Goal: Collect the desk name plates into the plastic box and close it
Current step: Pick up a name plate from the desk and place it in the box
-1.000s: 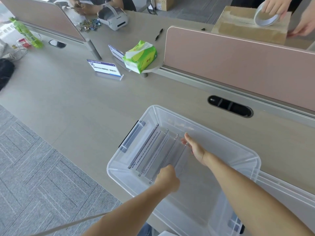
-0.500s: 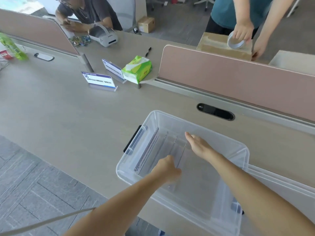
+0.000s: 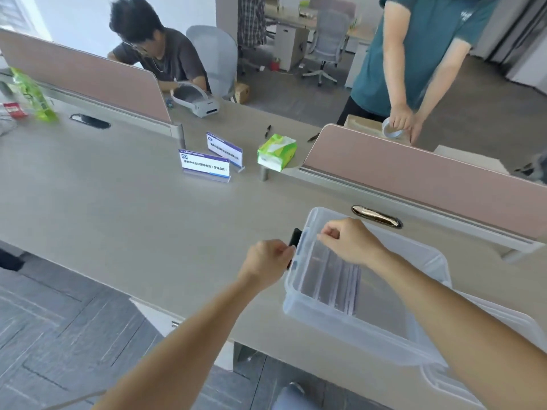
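Note:
Two acrylic name plates with blue-and-white cards stand on the desk, one nearer [image 3: 205, 165] and one behind it [image 3: 225, 147]. Several more plates [image 3: 328, 279] lie flat in the left part of the clear plastic box [image 3: 364, 329]. My left hand [image 3: 268, 261] hovers just outside the box's left end, fingers curled and empty, its fingertips by the black latch [image 3: 296, 239]. My right hand [image 3: 352, 242] is over the box's left end above the plates, also loosely curled with nothing in it. The box lid [image 3: 509, 318] lies beside the box on the right.
A green tissue pack [image 3: 276, 152] sits by the pink divider [image 3: 414, 170]. A second pink divider [image 3: 88, 75] stands at the left. One person sits behind a white device [image 3: 195, 100]; another person stands taping a cardboard box [image 3: 367, 125]. Two pens and a cable slot [image 3: 376, 216] are nearby.
Both hands have come up out of the box, moved to its left end, and curled their fingers. The view has tilted up and shows more of the room.

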{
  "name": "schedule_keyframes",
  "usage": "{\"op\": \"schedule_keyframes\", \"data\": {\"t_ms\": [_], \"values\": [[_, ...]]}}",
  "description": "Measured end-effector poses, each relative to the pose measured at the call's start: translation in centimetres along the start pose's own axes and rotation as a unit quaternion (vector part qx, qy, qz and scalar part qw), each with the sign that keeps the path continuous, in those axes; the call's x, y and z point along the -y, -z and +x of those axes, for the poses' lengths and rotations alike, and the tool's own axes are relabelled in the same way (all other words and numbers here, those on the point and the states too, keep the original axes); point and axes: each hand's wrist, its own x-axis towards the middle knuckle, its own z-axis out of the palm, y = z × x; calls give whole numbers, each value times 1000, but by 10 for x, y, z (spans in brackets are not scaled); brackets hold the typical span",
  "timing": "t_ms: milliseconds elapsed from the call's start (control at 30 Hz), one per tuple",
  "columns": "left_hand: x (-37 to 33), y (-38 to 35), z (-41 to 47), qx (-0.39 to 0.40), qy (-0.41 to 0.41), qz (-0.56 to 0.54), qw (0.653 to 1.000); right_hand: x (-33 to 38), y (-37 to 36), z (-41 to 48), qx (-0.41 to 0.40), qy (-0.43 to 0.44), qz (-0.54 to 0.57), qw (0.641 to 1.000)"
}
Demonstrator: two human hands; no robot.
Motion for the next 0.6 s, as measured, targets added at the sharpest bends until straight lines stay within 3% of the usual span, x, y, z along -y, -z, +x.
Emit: {"op": "schedule_keyframes", "data": {"t_ms": [100,233,400,600], "values": [[21,39,6,-78,-16,-68,994,40,-3,10,10,33,-17,999],[39,91,28,-100,5,-99,990,84,-9,42,20,79,-22,996],[62,160,74,-133,70,-75,986,115,-33,110,27,117,18,993],[77,225,142,-156,101,52,981,134,-66,205,6,120,70,990]]}}
